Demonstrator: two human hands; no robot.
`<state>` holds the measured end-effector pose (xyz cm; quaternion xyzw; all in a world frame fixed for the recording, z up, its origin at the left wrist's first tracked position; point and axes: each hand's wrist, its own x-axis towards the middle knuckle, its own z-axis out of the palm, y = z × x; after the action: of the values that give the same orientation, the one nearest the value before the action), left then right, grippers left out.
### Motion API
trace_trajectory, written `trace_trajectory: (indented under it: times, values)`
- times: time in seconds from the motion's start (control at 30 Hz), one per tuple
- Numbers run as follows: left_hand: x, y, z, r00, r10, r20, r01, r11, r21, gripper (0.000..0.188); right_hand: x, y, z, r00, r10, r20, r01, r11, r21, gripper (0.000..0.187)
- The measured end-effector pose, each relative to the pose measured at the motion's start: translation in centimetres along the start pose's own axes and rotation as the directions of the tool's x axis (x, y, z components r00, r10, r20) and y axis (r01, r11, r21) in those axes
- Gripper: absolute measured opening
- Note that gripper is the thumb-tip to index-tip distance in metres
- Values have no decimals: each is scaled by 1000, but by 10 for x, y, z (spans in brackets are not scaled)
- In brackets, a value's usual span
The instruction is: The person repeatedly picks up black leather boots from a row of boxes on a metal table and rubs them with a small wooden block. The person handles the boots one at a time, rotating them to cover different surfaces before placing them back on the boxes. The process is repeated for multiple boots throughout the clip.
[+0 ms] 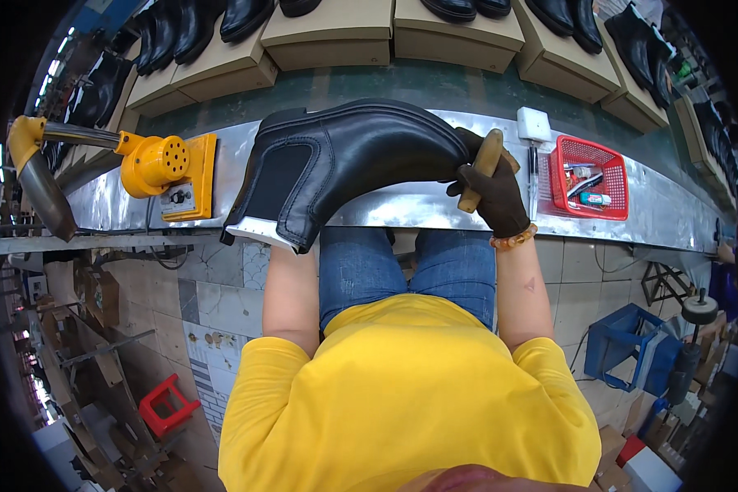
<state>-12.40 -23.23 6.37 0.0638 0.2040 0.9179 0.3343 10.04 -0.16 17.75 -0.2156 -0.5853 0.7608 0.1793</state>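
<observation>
My gloved right hand (500, 195) holds wooden stick (486, 156) at toe of black boot (365, 154); left hand hidden by boot, can't tell its grip.

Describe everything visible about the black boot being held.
The glossy, leather-looking ankle boot has a dark, fabric-like side panel, stitched seams and a white edge at its opening. It lies sideways over the metal bench, sole facing away from the person, toe rightward against the gloved right hand. The left hand is hidden; bench contact is unclear.
</observation>
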Motion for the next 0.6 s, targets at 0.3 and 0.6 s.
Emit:
trace_trajectory:
  times: [0.3, 0.6]
  values:
    - [-9, 5, -5, 999, 35, -22, -35, 999, -14, 69, 4, 18, -5, 999, 44, 8, -45, 989, 140, 53]
    - [-10, 13, -10, 996, 78, -32, -79, 997, -13, 64, 6, 36, -7, 998, 62, 12, -63, 972, 227, 52]
